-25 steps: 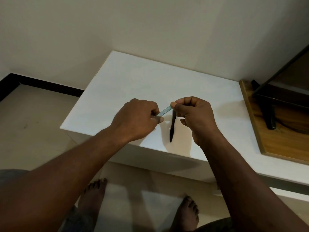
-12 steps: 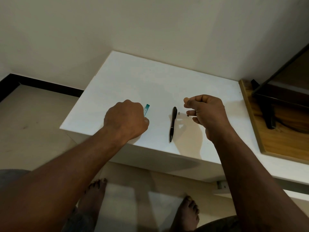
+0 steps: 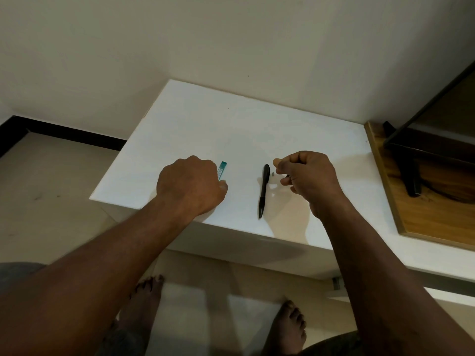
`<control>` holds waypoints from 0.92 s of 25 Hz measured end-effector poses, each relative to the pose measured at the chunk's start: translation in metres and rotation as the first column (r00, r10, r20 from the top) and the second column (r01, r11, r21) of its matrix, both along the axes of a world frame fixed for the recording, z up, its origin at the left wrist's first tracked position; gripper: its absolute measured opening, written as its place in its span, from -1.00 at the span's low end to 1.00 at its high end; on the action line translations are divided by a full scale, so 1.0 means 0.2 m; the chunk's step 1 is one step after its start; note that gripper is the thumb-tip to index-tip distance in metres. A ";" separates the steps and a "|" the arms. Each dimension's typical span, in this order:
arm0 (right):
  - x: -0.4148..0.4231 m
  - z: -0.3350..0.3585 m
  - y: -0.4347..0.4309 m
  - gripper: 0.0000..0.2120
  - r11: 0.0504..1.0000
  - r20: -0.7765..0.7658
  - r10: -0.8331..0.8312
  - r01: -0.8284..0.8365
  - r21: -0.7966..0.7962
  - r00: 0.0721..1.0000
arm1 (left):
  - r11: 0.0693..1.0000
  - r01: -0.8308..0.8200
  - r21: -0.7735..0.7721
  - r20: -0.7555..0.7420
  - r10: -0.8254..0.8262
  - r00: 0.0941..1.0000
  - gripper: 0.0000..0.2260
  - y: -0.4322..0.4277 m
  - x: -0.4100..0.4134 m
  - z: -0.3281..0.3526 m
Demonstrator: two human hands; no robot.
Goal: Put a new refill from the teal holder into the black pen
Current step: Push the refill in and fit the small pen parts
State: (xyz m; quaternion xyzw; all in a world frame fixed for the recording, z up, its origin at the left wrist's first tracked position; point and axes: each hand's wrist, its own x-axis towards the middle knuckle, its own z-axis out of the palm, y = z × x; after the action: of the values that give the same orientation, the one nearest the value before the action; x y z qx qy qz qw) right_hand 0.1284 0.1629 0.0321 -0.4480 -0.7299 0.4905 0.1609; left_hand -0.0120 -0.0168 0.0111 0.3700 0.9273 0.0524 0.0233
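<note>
Head view.
SUPERVISOR: Locate the black pen (image 3: 264, 190).
OPERATOR: I read it lying flat on the white table top (image 3: 231, 129). It is slim and glossy, tip toward the near edge, between both hands and touching neither.
SUPERVISOR: Teal holder (image 3: 222, 167)?
OPERATOR: Flat, translucent, with a pale label. Only its far end shows. The left hand (image 3: 190, 186) covers the rest, fingers curled around it.
SUPERVISOR: Right hand (image 3: 307, 176)?
OPERATOR: Just right of the pen's top end, fingers curled, thumb against forefinger. I cannot tell whether a refill is pinched there. A small grey piece (image 3: 272, 173) shows beside the pen's top end, too small to identify.
SUPERVISOR: Surroundings?
OPERATOR: A wooden board (image 3: 431, 219) at right carries a dark stand (image 3: 411, 176), cut off by the frame. Bare feet (image 3: 290, 322) show on the floor below.
</note>
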 end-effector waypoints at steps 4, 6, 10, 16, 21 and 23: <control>0.00 -0.01 0.00 -0.88 0.992 0.052 0.001 -0.008 0.129 0.999 | 1.000 0.026 0.016 0.026 -0.026 0.999 -0.70 0.00 0.00 0.00; 0.00 -0.03 -0.01 -0.88 0.961 0.137 -0.003 -0.035 0.275 0.991 | 0.999 0.028 0.019 0.030 -0.029 0.999 -0.71 0.00 0.01 -0.01; -0.01 -0.08 -0.05 -0.91 0.881 0.312 0.007 -0.154 0.447 0.950 | 0.999 0.037 0.026 0.034 -0.038 0.999 -0.70 0.00 0.00 -0.01; -0.02 -0.14 -0.09 -0.79 0.730 0.415 -0.053 -0.249 0.636 0.908 | 0.986 0.093 0.138 -0.047 -0.088 0.995 -0.74 0.01 0.03 0.00; -0.02 -0.15 -0.08 -0.86 0.707 0.391 -0.085 -0.221 0.671 0.917 | 0.925 0.276 0.262 -0.005 -0.284 0.959 -0.77 0.05 0.14 -0.01; -0.02 -0.15 -0.08 -0.87 0.701 0.424 -0.068 -0.259 0.664 0.903 | 0.907 0.286 0.309 0.023 -0.308 0.951 -0.73 0.08 0.17 -0.02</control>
State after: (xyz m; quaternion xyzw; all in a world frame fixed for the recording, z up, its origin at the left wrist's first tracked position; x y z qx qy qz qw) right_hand 0.1238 0.1472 0.0019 -0.4065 -0.9008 0.0733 0.1337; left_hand 0.0228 -0.0002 0.0065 0.5037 0.8398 0.2022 0.0072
